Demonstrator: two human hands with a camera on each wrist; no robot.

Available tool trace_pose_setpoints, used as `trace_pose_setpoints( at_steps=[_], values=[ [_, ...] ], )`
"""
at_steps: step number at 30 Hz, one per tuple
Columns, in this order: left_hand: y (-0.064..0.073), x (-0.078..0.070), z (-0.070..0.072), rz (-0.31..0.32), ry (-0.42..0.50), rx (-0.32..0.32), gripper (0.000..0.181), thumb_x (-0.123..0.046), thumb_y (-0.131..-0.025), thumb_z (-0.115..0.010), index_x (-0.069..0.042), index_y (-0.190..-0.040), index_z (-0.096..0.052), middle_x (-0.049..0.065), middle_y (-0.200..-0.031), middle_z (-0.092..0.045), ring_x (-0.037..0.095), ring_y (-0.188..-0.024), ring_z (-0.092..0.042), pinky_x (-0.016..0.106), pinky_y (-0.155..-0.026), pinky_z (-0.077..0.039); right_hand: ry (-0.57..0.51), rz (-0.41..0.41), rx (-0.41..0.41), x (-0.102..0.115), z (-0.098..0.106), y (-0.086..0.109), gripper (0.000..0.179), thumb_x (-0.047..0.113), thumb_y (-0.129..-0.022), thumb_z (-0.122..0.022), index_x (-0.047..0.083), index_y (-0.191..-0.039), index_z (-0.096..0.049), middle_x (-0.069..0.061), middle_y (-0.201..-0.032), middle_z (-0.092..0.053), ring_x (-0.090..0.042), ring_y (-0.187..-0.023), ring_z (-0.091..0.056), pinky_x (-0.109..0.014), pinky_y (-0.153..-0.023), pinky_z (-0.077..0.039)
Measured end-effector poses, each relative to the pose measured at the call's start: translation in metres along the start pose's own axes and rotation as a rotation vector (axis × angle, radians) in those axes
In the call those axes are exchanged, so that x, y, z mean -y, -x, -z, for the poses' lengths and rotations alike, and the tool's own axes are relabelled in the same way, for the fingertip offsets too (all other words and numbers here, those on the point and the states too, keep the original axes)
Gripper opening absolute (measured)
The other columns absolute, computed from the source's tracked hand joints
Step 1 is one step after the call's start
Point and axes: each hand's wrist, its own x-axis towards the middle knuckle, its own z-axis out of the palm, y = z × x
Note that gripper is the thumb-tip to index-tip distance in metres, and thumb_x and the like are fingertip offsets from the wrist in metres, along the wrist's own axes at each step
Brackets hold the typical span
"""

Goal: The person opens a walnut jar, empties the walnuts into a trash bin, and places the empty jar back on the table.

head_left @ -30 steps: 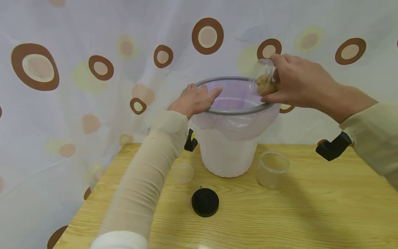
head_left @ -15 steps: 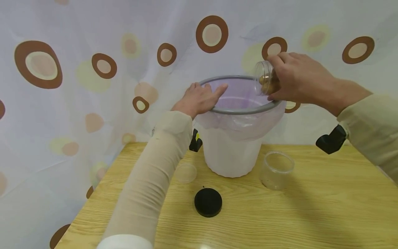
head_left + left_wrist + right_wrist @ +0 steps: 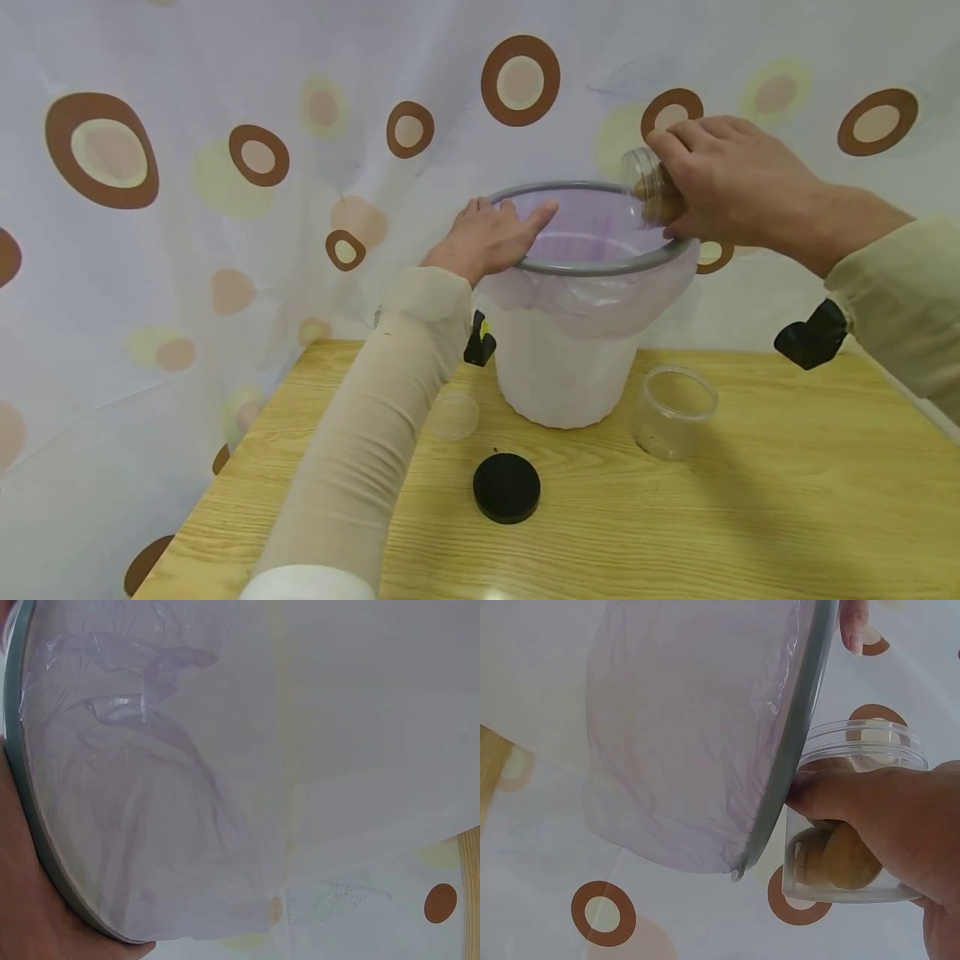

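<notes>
My left hand [image 3: 487,237] holds the left side of the grey rim [image 3: 600,268] of a white trash bin [image 3: 562,367]. A thin purple-pink bag lines the bin and folds down outside it. In the left wrist view, part of that hand lies along the rim. Over the right side of the rim, my right hand [image 3: 738,187] grips a clear plastic jar [image 3: 795,881], tipped sideways with its open mouth toward the bin. Several rounded brown pieces [image 3: 851,855] lie inside the jar; their kind cannot be told. The fingers partly hide them.
On the wood-grain table [image 3: 600,533] stand an open clear container [image 3: 675,417] right of the bin, a black round lid [image 3: 506,487] in front, and a thin clear disc [image 3: 454,417] to the left. A patterned curtain [image 3: 247,375] hangs behind.
The jar and right hand have shifted slightly right in view, and the brown pieces show less from above. The left hand stays at the rim; the whole view has drifted a little.
</notes>
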Motion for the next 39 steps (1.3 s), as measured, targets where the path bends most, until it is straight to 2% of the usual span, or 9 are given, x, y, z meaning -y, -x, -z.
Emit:
trace_pose_setpoints(
  at_steps=[5,12,19,29,35,39],
  values=[
    [0.0002,-0.0013,-0.0001,-0.001,-0.010,0.000,0.094,-0.072,-0.096,-0.005,-0.003,-0.154,-0.031,0.022,-0.159,-0.029,0.035,-0.150,-0.020,0.040,-0.124,-0.014,0.020,0.030,-0.033,-0.0008,0.0005,0.0022,0.078,0.013,-0.063,-0.092,-0.006,-0.122,-0.044,-0.026,-0.113,-0.052,-0.048,-0.107,-0.051,-0.062,-0.105,-0.035],
    [0.0003,-0.0023,-0.0005,-0.002,-0.016,-0.003,0.093,-0.072,-0.097,-0.005,-0.003,-0.154,-0.031,0.021,-0.159,-0.029,0.035,-0.150,-0.020,0.040,-0.124,-0.014,0.062,0.024,0.003,-0.0025,0.0042,0.0040,0.078,0.011,-0.061,-0.092,-0.006,-0.120,-0.044,-0.027,-0.117,-0.051,-0.049,-0.117,-0.046,-0.061,-0.108,-0.032],
    [0.0005,-0.0018,-0.0006,-0.002,-0.020,-0.010,0.092,-0.071,-0.097,-0.006,-0.003,-0.153,-0.034,0.020,-0.159,-0.031,0.035,-0.150,-0.020,0.040,-0.124,-0.014,0.112,0.042,0.018,-0.0043,0.0050,0.0057,0.082,0.014,-0.061,-0.093,-0.009,-0.123,-0.044,-0.028,-0.121,-0.049,-0.048,-0.119,-0.044,-0.061,-0.109,-0.031],
    [0.0010,-0.0007,-0.0005,-0.003,-0.028,-0.009,0.091,-0.069,-0.098,-0.005,-0.003,-0.153,-0.032,0.021,-0.159,-0.030,0.035,-0.150,-0.020,0.040,-0.124,-0.015,0.132,0.095,-0.055,-0.0051,0.0029,0.0069,0.084,0.012,-0.058,-0.095,-0.008,-0.122,-0.045,-0.027,-0.119,-0.049,-0.047,-0.113,-0.047,-0.060,-0.106,-0.034],
    [0.0012,-0.0003,-0.0005,0.002,-0.028,-0.008,0.091,-0.069,-0.098,-0.006,-0.002,-0.154,-0.031,0.023,-0.159,-0.027,0.035,-0.151,-0.019,0.040,-0.124,-0.015,0.145,0.110,-0.050,-0.0040,0.0034,0.0064,0.087,0.013,-0.060,-0.094,-0.007,-0.127,-0.043,-0.027,-0.123,-0.047,-0.048,-0.114,-0.045,-0.059,-0.107,-0.032],
    [0.0006,-0.0006,-0.0007,0.010,-0.027,-0.006,0.091,-0.070,-0.098,-0.005,-0.003,-0.154,-0.031,0.022,-0.160,-0.027,0.034,-0.151,-0.019,0.039,-0.124,-0.014,0.158,0.150,-0.088,-0.0033,0.0027,0.0061,0.084,0.010,-0.060,-0.093,-0.007,-0.126,-0.044,-0.027,-0.121,-0.047,-0.047,-0.113,-0.046,-0.057,-0.107,-0.033]
  ],
)
